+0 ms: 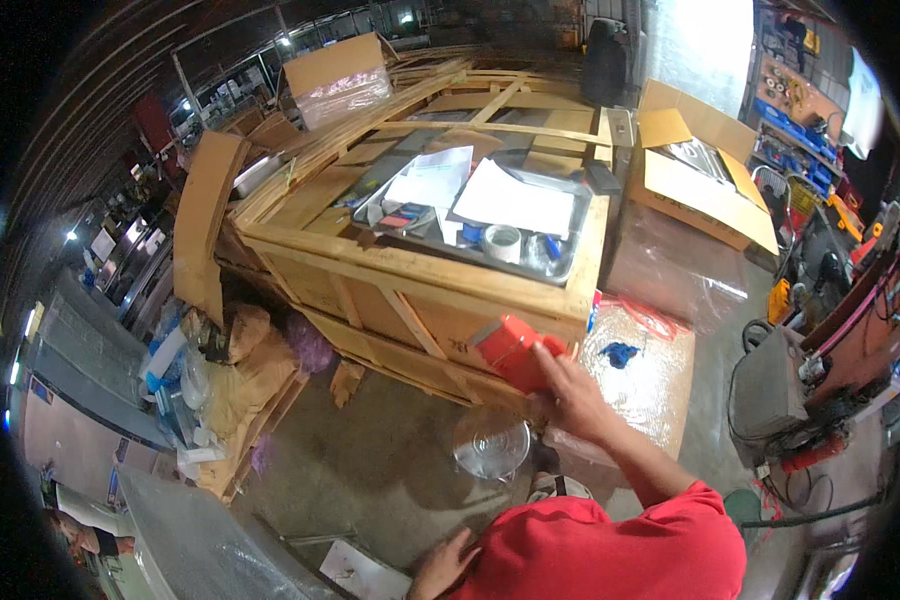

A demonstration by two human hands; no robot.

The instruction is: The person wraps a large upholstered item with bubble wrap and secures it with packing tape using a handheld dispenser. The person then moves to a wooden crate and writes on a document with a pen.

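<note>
A cluttered workshop with a concrete floor [390,450] surrounded a large wooden crate [410,270]. The right hand [570,395] had its grip clenched around a red handheld tool [510,350], pressed against the crate's near side close to its right corner. The left hand [440,570] rested low by the red shirt; whether its grip was closed I could not tell. Papers [515,200] and a tape roll [502,242] lay in a metal tray [560,268] on the crate's top, so work on the crate looked unfinished.

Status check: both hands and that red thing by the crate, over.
Right hand gripping red tool against wooden crate. Left hand low by the body, holding nothing visible. Clear round lid on floor below.
</note>
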